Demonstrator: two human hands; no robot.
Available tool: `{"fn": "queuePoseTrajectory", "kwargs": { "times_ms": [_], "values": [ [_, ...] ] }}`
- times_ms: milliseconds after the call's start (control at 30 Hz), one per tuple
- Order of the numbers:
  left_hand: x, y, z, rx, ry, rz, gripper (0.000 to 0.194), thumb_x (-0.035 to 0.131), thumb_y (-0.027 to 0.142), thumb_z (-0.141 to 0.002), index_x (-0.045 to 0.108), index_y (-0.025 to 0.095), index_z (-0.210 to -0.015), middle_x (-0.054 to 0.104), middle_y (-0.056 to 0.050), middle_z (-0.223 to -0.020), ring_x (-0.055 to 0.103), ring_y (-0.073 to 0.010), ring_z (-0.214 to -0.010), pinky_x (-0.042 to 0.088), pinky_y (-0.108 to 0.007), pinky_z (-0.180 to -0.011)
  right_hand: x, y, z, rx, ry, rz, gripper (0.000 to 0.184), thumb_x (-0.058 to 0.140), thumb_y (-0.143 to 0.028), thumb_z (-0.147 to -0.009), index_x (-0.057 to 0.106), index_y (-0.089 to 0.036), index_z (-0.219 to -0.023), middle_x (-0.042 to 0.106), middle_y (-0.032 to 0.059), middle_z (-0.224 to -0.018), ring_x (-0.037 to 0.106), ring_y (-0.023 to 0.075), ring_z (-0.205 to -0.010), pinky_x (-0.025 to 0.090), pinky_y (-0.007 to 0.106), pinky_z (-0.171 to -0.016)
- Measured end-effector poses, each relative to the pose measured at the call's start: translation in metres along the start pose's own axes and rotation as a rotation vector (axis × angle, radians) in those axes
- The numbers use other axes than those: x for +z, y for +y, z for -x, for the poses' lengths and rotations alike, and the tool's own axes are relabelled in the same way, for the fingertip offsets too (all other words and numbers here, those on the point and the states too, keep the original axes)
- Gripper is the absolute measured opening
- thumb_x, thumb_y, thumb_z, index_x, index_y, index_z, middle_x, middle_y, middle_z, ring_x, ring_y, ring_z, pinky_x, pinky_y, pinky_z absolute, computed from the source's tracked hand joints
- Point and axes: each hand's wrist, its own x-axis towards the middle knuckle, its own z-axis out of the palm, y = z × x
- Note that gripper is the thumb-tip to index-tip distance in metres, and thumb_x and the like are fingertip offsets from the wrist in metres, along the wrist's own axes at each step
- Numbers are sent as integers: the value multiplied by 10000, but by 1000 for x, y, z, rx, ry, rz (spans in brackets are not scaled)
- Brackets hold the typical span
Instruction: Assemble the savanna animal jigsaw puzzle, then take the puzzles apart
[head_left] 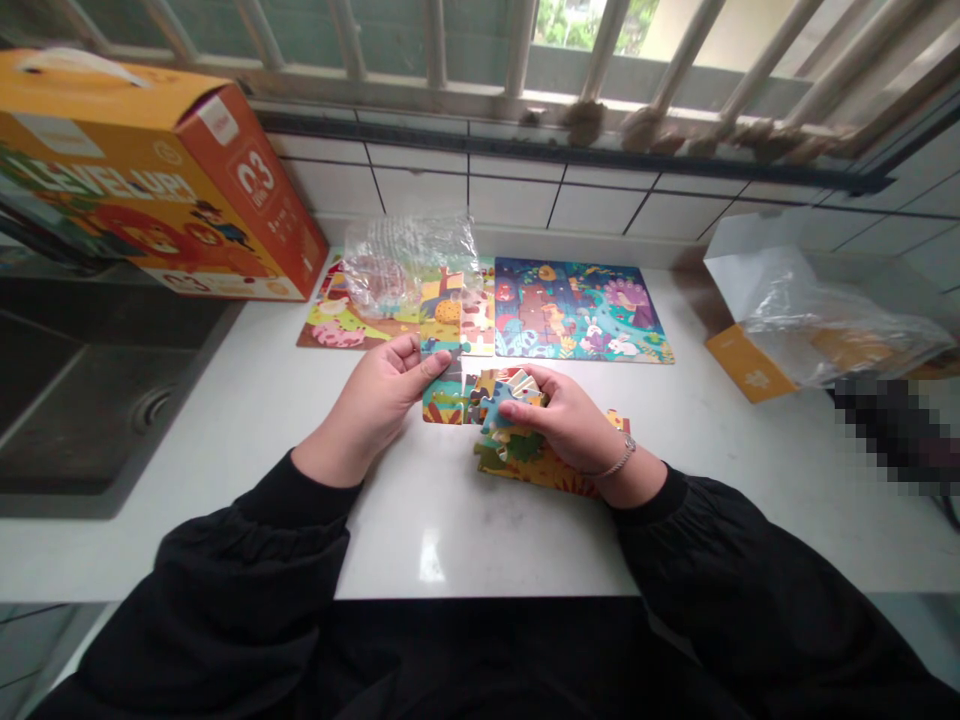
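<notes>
My left hand [384, 395] is closed on a strip of joined jigsaw puzzle pieces [442, 318], thumb on top. A yellow spotted animal shows near the strip's upper end. To its right, my right hand [574, 425] grips a fanned bunch of loose puzzle pieces [495, 410] between thumb and fingers. The bunch's left edge is close to the strip's lower end; whether they touch I cannot tell. Below my right hand are more orange and green puzzle pieces [551, 474], partly hidden by the hand.
Behind my hands lie a dark blue animal puzzle [585, 310] and a farm-coloured puzzle [337, 325] under crumpled clear plastic [409, 262]. An orange box [150, 190] stands at left by a dark sink [135, 400]. At right is an opened box [750, 365] with plastic.
</notes>
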Motion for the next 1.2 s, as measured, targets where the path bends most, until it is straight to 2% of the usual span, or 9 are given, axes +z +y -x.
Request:
{"fn": "queuePoseTrajectory", "kwargs": {
  "times_ms": [167,367,533,800,900,1067,1200],
  "values": [
    [3,7,7,-44,-148,40,499,1011,434,-834,809,185,-1215,867,-120,-1189,854,-296,-1067,707,-362,-911,2,1,3,81,-94,-243,512,986,-507,-835,786,-232,-1217,815,49,-1118,753,211,-941,604,331,-893],
    [3,7,11,-123,-254,66,499,993,406,-860,808,187,-1268,863,-139,-1226,856,-303,-1076,705,-356,-908,1,0,6,87,-210,-268,450,985,-474,-841,803,-215,-1161,807,52,-1089,753,212,-923,619,336,-888],
    [1,4,9,-78,-198,62,478,981,385,-876,806,184,-1272,858,-144,-1256,846,-317,-1129,699,-378,-953,1,3,6,85,-183,-256,473,983,-486,-842,798,-222,-1188,810,59,-1130,766,230,-967,626,356,-920],
    [4,5,6,-41,-87,22,421,1005,378,-853,807,163,-1157,879,-128,-1137,859,-287,-1030,698,-344,-916,2,4,2,90,-63,-180,520,962,-520,-863,787,-242,-1266,825,65,-1178,771,245,-1025,632,367,-943],
    [3,5,6,-27,-92,14,413,997,370,-864,808,170,-1173,877,-120,-1160,860,-272,-1028,695,-325,-908,4,0,3,90,-38,-191,516,968,-524,-854,794,-247,-1254,826,64,-1194,771,243,-1020,635,363,-934],
    [2,6,7,-4,-133,26,490,1001,378,-857,810,191,-1267,859,-127,-1260,847,-298,-1124,692,-375,-994,4,-3,5,89,-26,-199,492,986,-523,-830,791,-246,-1188,823,42,-1108,768,223,-941,631,342,-888],
    [4,7,7,4,-115,8,472,999,387,-860,817,193,-1249,860,-124,-1265,847,-290,-1125,689,-349,-983,3,-3,5,72,-18,-154,492,973,-535,-843,781,-240,-1186,810,44,-1094,756,225,-935,629,339,-864]
  ]
}}
